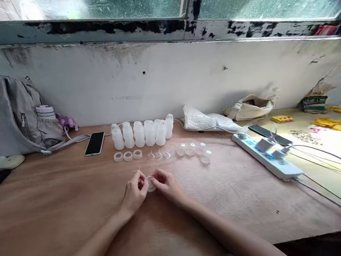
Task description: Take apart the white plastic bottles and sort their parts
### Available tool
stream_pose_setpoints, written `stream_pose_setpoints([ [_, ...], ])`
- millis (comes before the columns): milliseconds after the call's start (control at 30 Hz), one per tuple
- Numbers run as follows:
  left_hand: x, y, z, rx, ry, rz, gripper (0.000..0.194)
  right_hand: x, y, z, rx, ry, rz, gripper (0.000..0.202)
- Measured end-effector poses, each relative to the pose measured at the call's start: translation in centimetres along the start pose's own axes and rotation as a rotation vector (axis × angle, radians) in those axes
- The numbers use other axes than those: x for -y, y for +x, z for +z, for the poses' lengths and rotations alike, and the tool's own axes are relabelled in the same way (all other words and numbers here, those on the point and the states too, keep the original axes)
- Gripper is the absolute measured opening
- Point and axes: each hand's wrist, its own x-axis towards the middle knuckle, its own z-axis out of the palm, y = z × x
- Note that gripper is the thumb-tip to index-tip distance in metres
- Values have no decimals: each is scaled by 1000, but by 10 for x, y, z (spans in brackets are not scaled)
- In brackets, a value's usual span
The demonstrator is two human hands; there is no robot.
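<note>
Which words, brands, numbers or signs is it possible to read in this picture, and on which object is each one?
No text is readable.
Power strip: blue markings, too small.
Green package: pale markings, too blurred.
Clear discs: marks on their tabs, too small.

And looking across your bench right now, you've got no wording, brand or number that can be read! Small marks show on the pale tabs [192, 144] by your clear discs [204, 159], but they're too tiny to make out. Over on your right, the blue markings on your power strip [268, 155] and the pale markings on the green box [315, 103] are just as illegible.
</note>
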Motion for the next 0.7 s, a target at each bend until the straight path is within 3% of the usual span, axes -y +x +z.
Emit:
stream_pose_setpoints([
  [467, 9, 1, 4, 5, -7, 36, 7, 3, 3, -1, 27, 52, 24, 7],
  [700, 11, 5, 3, 54, -40, 7, 15, 3, 4, -5, 9, 26, 14, 18],
])
